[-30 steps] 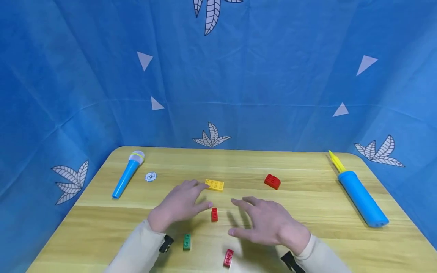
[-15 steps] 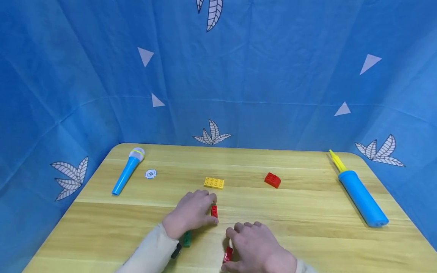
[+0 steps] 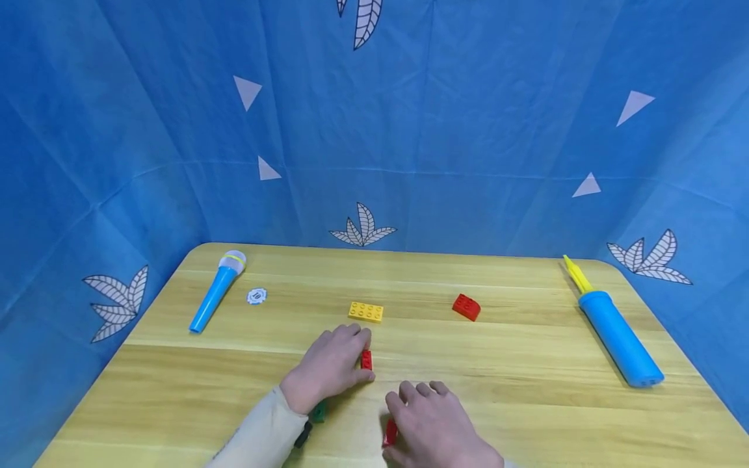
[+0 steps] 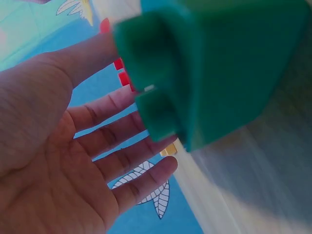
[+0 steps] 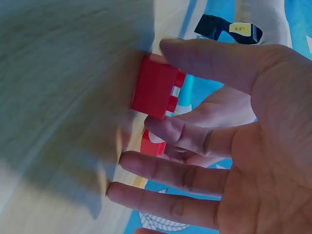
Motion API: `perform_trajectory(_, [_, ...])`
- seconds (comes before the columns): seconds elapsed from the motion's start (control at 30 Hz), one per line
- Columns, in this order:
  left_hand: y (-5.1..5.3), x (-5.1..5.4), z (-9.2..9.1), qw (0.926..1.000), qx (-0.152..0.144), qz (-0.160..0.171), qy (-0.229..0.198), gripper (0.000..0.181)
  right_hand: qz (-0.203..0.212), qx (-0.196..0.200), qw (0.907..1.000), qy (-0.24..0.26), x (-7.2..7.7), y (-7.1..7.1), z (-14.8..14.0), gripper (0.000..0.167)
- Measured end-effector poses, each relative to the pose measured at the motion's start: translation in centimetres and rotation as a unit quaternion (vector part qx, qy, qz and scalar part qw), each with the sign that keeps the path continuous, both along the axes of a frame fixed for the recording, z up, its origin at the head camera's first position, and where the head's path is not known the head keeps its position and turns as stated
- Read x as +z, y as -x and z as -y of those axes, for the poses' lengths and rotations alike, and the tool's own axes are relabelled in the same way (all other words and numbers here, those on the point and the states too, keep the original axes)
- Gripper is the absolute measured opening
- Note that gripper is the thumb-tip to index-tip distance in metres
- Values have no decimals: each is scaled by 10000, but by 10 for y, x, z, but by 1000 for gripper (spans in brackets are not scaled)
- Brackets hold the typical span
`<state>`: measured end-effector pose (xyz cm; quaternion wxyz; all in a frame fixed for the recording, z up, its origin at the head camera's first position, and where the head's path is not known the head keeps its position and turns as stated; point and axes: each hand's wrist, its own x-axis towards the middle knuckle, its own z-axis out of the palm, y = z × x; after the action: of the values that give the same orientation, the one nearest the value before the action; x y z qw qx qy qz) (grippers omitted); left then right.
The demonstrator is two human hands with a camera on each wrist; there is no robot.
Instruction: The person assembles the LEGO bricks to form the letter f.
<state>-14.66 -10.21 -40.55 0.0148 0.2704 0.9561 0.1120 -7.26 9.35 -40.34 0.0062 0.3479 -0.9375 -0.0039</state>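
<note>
My left hand (image 3: 330, 364) pinches a small red toy building brick (image 3: 366, 359) by its ends between thumb and index finger, down at the table. In the left wrist view the brick's red studs (image 4: 124, 78) show beside a green brick (image 4: 239, 73) that hides much of the fingers. That green brick (image 3: 318, 411) lies under my left wrist. Nearer the front, my right hand (image 3: 433, 422) has another red brick (image 3: 390, 432) between thumb and index finger. The right wrist view shows this red brick (image 5: 156, 90) low over the tabletop, the other fingers spread.
Beyond my hands lie a yellow brick (image 3: 366, 312) and a red brick with one rounded end (image 3: 466, 307). A toy microphone (image 3: 216, 292) and a poker chip (image 3: 256, 296) are at left. A blue hand pump (image 3: 620, 338) lies right on the wooden table (image 3: 497, 279).
Both hands came down from above the table onto the two small red bricks, the right moving toward the front edge. Over the last half second the right fingers closed further around theirs.
</note>
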Motion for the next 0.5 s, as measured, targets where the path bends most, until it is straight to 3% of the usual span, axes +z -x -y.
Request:
perform_trajectory(0.13, [0,-1,0,10000,6,-27,-26,39,-201,2,9998,-67,-2,0,0,40])
perform_trajectory(0.5, [1,-1,0,9998,71,143,-96,37,-205,39,9998,2,-2,1,-1,36])
